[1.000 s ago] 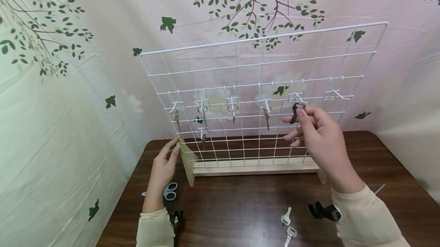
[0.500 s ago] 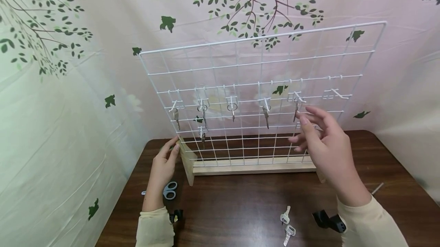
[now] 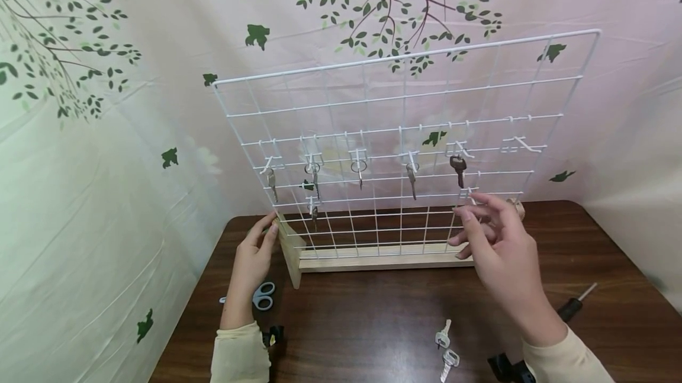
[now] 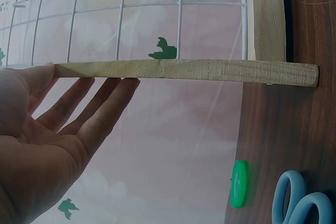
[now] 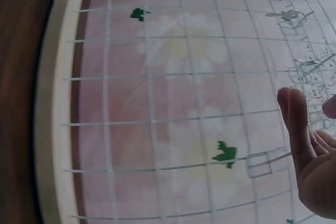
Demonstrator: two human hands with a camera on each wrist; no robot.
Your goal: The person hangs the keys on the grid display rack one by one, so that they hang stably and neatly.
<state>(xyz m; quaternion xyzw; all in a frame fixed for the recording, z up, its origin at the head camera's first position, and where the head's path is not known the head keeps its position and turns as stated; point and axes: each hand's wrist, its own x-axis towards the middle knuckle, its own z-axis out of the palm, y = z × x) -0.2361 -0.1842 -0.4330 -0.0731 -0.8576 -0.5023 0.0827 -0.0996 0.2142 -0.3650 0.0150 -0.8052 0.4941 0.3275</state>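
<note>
A white wire grid rack (image 3: 394,99) stands on a wooden base, with several keys hanging from its hooks. One dark-headed key (image 3: 459,171) hangs from a hook (image 3: 460,149) on the right. Just below it is my right hand (image 3: 501,253), its fingers loosely bent and holding nothing; in the right wrist view that hand (image 5: 315,156) is partly cut off by the frame. My left hand (image 3: 254,258) touches the wooden side support (image 3: 290,250). The left wrist view shows straight fingers (image 4: 113,106) against the support's outer face, with the thumb at its end.
Two loose keys, one (image 3: 443,334) above the other (image 3: 450,364), lie on the dark table (image 3: 362,324). Blue-handled scissors (image 3: 263,296) and a green round object (image 4: 239,183) are at the left. A screwdriver (image 3: 571,308) lies right. Another hook (image 3: 519,145) holds no key.
My right hand has let go of the key, which now hangs from the hook, and has moved down. The key has swung to face forward. The left hand stays put.
</note>
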